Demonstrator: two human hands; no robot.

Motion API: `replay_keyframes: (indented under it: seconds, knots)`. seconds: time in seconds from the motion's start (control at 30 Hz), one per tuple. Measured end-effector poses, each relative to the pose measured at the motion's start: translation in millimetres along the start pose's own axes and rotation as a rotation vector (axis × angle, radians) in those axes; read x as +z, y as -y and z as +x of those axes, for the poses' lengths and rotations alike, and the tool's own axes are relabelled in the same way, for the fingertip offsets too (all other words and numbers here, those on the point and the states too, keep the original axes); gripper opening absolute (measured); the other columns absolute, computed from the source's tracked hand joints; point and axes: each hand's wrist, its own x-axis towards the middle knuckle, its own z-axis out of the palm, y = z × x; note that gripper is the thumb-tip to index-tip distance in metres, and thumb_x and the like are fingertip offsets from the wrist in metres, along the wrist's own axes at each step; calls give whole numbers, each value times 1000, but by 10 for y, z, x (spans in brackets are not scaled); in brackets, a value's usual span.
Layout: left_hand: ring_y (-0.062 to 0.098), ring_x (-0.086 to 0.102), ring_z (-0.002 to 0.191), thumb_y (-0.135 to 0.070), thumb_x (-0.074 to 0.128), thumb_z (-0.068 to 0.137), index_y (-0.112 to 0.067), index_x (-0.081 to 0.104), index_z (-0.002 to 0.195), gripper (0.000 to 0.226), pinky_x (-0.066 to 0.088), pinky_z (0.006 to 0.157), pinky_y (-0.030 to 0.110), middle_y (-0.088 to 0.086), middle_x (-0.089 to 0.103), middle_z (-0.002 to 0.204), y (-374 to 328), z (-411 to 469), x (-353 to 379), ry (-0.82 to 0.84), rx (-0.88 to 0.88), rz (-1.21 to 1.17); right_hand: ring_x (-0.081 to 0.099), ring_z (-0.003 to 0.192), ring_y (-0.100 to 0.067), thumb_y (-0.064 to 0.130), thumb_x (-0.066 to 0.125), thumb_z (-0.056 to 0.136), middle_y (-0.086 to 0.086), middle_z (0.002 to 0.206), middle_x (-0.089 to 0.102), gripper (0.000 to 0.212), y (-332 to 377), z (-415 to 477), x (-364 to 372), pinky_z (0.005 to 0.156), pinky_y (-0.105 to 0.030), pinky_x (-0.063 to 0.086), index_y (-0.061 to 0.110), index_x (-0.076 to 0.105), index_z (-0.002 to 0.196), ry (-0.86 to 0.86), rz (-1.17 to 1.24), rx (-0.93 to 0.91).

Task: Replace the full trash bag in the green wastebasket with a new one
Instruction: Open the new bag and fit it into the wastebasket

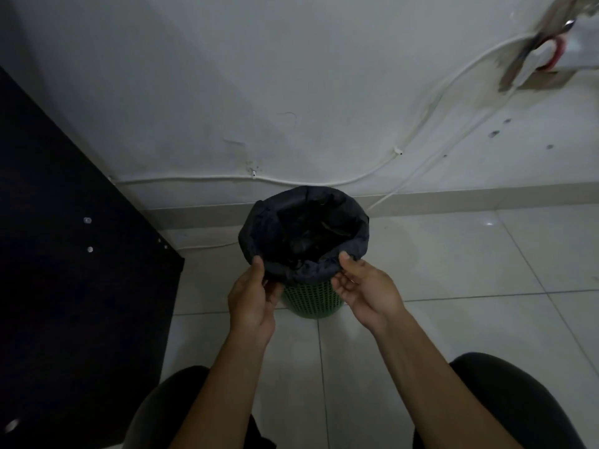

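The bag (303, 234), black, still lines the green basket (311, 299), its edge folded down over the rim all the way round, and dark rubbish shows inside. The basket stands on the tiled floor (453, 260) close to the wall (291, 92), at about 12 o'clock from the person's knees.

The left hand (251, 299) is on the rim at about 7 o'clock, thumb on top of the folded edge and fingers beneath; its grip looks closed on the bag. The right hand (363, 283) is at about 4 o'clock, thumb tip on the fold, fingers curled loosely under it; whether its grip has closed on the plastic I cannot tell.

I judge the task barely begun: the fold is not yet peeled off the rim, the bag is not lifted out, and no fresh bag is in view.

A dark cabinet (64, 254) stands at 9 o'clock; a white cable (291, 180) runs along the wall behind.
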Motion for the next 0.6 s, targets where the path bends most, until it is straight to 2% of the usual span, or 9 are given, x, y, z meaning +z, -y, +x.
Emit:
replay_keyframes:
  seconds: [0.07,0.13,0.2,0.27,0.33,0.4,0.47,0.53,0.6]
  knots:
    - [21,66,102,-38,61,92,-11,67,107,32,57,79,34,10,69,115,81,-76,20,-1,-65,2,56,63,-12,8,65,90,-2,69,64,8,-101,2,27,69,-27,53,10,62,83,-24,-7,-34]
    - [20,65,95,-42,66,88,-14,67,97,29,55,82,37,5,69,100,156,-176,69,-1,-126,107,59,64,-13,9,66,90,-4,75,67,3,-199,-4,67,66,-25,54,10,63,88,-40,-11,-79]
    - [21,66,94,-38,70,87,-12,67,98,29,56,83,36,5,70,99,223,-215,112,10,-133,175,65,74,-19,9,68,88,-9,88,72,9,-298,-17,103,68,-27,55,5,67,97,-29,-41,-139]
    - [20,68,90,-29,68,90,-8,65,100,24,56,75,32,10,70,104,225,-172,128,-19,-101,190,71,91,-22,10,71,86,-10,101,75,22,-378,-35,125,81,-31,56,1,69,107,-5,-138,-195]
    - [22,66,87,-19,64,93,-6,63,99,13,54,69,31,13,67,106,169,-89,100,-58,-102,153,71,96,-18,12,73,85,-6,103,76,26,-361,-72,129,84,-26,55,3,70,109,46,-313,-218]
    - [26,64,88,-12,59,96,-4,61,104,12,54,69,36,14,62,109,95,-23,66,-59,-156,77,71,86,-14,14,77,82,-4,92,76,23,-232,-89,76,75,-21,54,1,71,100,95,-580,-227]
    - [29,61,90,-8,54,98,-4,59,105,10,53,77,43,13,58,107,16,14,48,-54,-193,-7,66,74,-9,16,83,76,1,82,72,22,-25,-80,-31,68,-17,48,6,69,89,7,-893,-327]
    - [30,59,92,-5,52,98,-4,59,97,7,52,80,47,13,58,105,-48,54,29,-40,-194,-49,61,79,-8,19,85,72,4,92,65,33,142,-51,-135,66,-16,45,14,60,93,-137,-1107,-509]
    - [29,57,90,-5,52,98,-2,60,101,9,53,75,47,15,57,109,-67,85,5,-12,-207,-51,59,89,-10,25,87,70,4,103,60,46,186,-10,-159,71,-19,47,20,53,101,-92,-1143,-613]
